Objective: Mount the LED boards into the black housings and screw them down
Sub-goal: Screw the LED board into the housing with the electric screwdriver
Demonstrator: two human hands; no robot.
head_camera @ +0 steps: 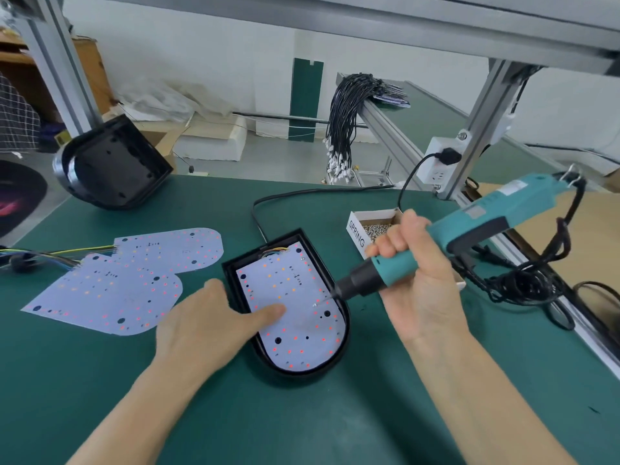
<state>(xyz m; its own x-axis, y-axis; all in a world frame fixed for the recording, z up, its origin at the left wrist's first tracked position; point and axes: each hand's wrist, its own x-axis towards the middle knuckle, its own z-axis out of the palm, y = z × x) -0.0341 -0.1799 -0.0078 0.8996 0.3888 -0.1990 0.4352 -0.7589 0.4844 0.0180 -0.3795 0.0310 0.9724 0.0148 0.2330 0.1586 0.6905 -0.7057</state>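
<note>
The LED board (288,310) lies seated inside the black housing (344,333), which sits near the middle of the green bench (302,424), a little toward its near edge; coloured wires show at the board's far end. The left hand (214,327) lies flat across the housing's left rim, fingers straight, one fingertip pressing the board down. The right hand (412,273) is wrapped round the teal electric screwdriver (446,243), whose bit (323,301) slants down to a small screw on the board's right side; whether the bit is fully seated in the screw head cannot be told.

The tool comes in at an angle, so I judge the bit could slip off and scratch the board, or the screw could start crooked; if the pressing finger lifts, the board might shift off its hole.

Just behind the right hand a small white cardboard box (357,231) holds loose silver screws. Two more LED boards (134,280) lie overlapped toward the bench's left edge; a second housing (110,162) is tilted at the far left corner.
</note>
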